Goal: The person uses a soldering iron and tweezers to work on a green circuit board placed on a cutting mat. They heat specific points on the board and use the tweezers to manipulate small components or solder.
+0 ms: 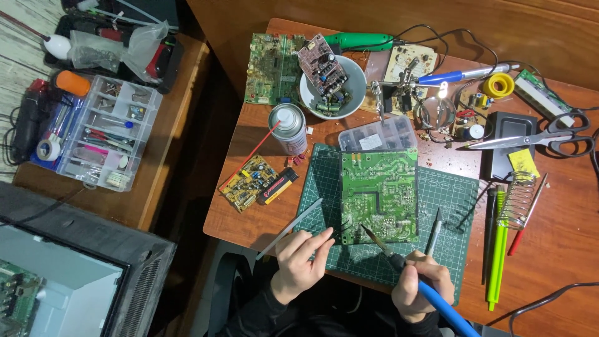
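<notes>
A green circuit board [379,195] lies solder side up on a dark green cutting mat [449,193]. My right hand [422,286] grips a blue-handled soldering iron [399,262] whose tip rests at the board's near edge. My left hand [301,262] pinches a thin strand of solder wire [340,233] that reaches the same near edge. A long grey strip [290,228] lies just left of that hand.
A spray can [288,128], a small yellow board [249,183], a white bowl of parts [332,81], a clear parts box [377,135], scissors [549,138], a coil iron stand [516,200] and pens [497,249] crowd the table. A compartment organiser [103,132] sits left.
</notes>
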